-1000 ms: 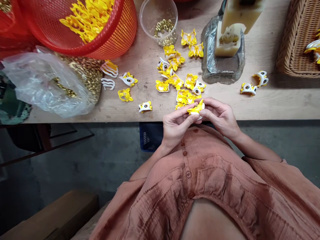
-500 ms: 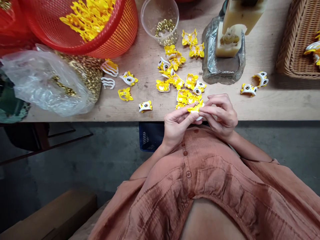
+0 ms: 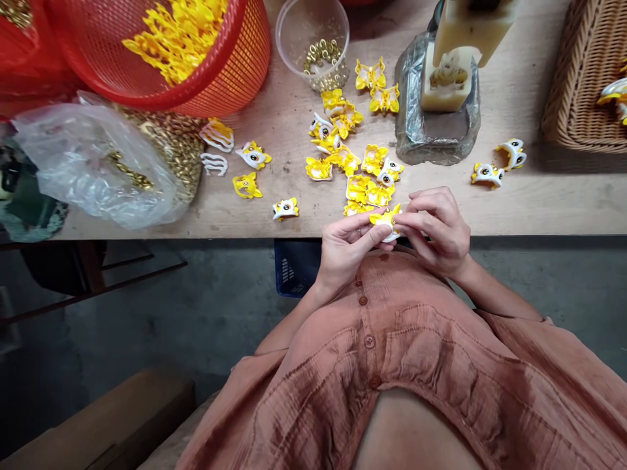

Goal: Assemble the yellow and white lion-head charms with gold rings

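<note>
At the table's front edge, my left hand (image 3: 341,251) pinches a yellow-and-white plastic animal-head piece (image 3: 386,222) between thumb and fingers. From the other side, the fingertips of my right hand (image 3: 438,225) close on the piece's right end; whether they also hold something tiny, I cannot tell. Just beyond my hands lies a cluster of similar yellow-and-white pieces (image 3: 358,188), some showing painted eyes, others their hollow side. A single white-and-yellow piece (image 3: 285,208) rests left of my hands, and a small pair of eyed pieces (image 3: 487,175) sits to the right.
A red mesh basket (image 3: 259,59) holds yellow parts at back left. Near it lie a plastic bag (image 3: 88,156) of gold-coloured bits and a clear tub (image 3: 313,26) with small brass rings. A press-like fixture (image 3: 435,140) wrapped in film stands behind; a wicker basket (image 3: 563,117) is far right.
The held piece has tipped slightly, showing more of its yellow top, and my right hand has shifted a little to the right. Pieces on the table lie as before.
</note>
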The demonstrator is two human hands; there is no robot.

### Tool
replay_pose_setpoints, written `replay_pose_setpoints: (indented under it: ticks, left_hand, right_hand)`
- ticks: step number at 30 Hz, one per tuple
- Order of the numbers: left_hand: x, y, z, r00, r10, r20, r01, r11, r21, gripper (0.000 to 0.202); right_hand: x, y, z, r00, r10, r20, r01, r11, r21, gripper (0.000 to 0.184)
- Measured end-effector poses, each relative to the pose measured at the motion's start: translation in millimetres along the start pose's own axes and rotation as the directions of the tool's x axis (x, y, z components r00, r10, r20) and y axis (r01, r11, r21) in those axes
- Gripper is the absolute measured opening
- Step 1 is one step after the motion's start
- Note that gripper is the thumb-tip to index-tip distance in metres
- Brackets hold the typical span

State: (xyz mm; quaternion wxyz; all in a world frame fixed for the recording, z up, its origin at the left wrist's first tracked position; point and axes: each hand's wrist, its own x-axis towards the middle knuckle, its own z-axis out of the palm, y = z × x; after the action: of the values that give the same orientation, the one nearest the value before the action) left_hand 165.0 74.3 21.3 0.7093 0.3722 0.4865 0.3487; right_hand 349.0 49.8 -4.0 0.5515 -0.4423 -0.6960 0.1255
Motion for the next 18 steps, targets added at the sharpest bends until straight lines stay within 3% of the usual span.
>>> replay_pose_setpoints:
  ticks: [4,7,8,10,13,15,18]
  left_hand:
    - [-1.9,3.0,2.9,0.994,0.111,-0.001,-0.111,0.993,0.044,0.035]
    - [-1.5,4.9,3.7,0.974,0.223,0.032,-0.225,0.971,0.075,0.032]
    - [-1.1,4.8,3.4,0.969,0.241,0.051,-0.245,0.966,0.08,0.033]
    - [-0.7,3.8,2.4,0.964,0.256,0.078,-0.262,0.961,0.084,0.034]
    - [-1.2,1.2,1.2,0.964,0.255,0.069,-0.261,0.96,0.099,0.034]
    - [-1.9,-0.2,1.1,0.963,0.262,0.056,-0.267,0.958,0.107,0.034]
    - [-2.6,-0.6,1.2,0.961,0.271,0.059,-0.275,0.957,0.092,0.034]
  right_hand:
    - [-2.6,-3.1,-1.9,0.999,-0.037,-0.008,0.037,0.999,-0.035,0.029]
    - [-2.0,-7.8,-0.5,0.978,0.206,-0.022,-0.202,0.972,0.121,0.017]
    - [-1.6,-9.3,0.7,0.941,0.337,-0.009,-0.328,0.921,0.21,0.011]
    - [-1.0,-11.6,3.6,0.822,0.564,0.079,-0.544,0.737,0.402,0.021]
    - [-1.3,-12.1,8.0,0.671,0.685,0.283,-0.695,0.45,0.561,0.042]
    - [-1.6,-10.5,9.8,0.629,0.696,0.347,-0.726,0.367,0.581,0.043]
    - [-0.3,-6.4,9.4,0.627,0.687,0.367,-0.718,0.329,0.613,0.04]
